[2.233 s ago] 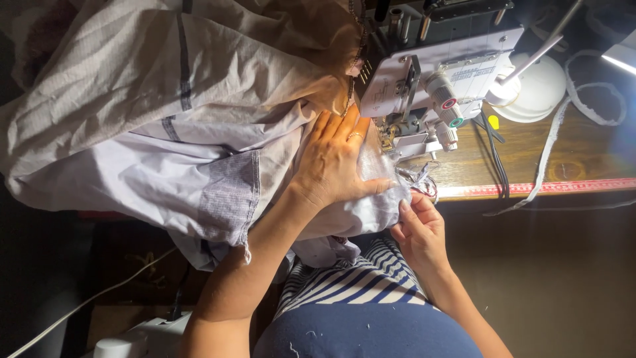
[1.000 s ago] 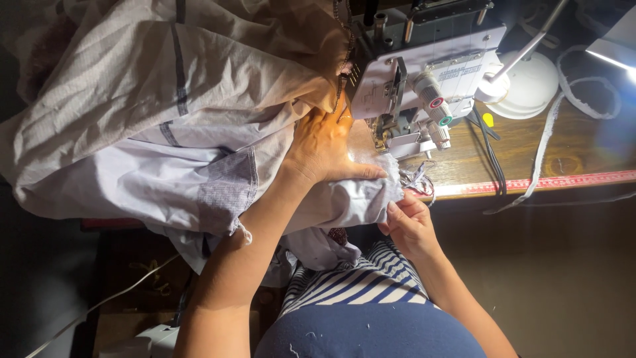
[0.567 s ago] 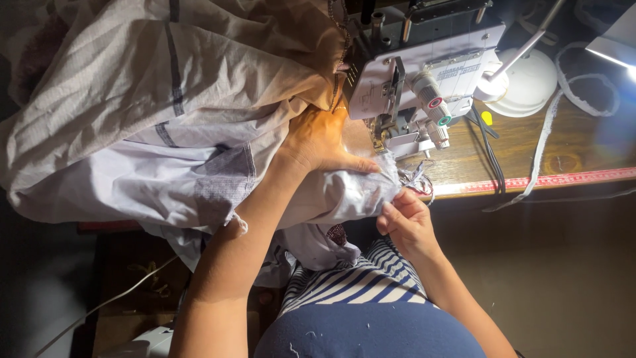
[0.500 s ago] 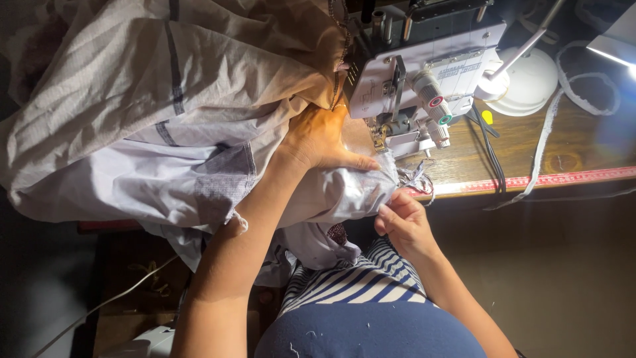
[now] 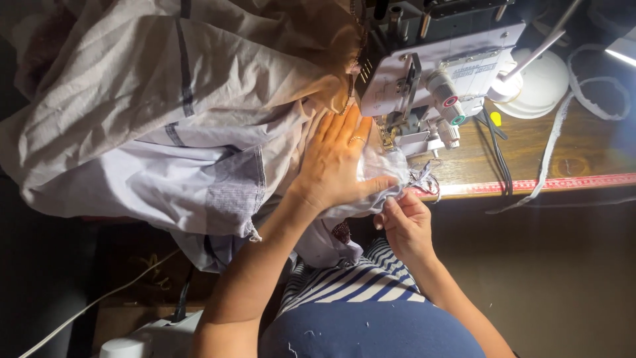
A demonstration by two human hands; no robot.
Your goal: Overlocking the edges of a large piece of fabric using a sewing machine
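Fabric heaped beside sewing machine

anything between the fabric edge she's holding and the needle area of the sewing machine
Nothing visible. The pale fabric runs unbroken from the right hand to the sewing machine, with the left hand flat on top of it, beside the presser area.

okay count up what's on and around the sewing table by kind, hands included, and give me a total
Hands: 2, the left hand flat on the pale lilac fabric, the right hand pinching its edge
Pale fabric heaps: 1
White sewing machines: 1
White round lamp bases: 1
Red measuring tapes on the wooden table edge: 1
Total: 6
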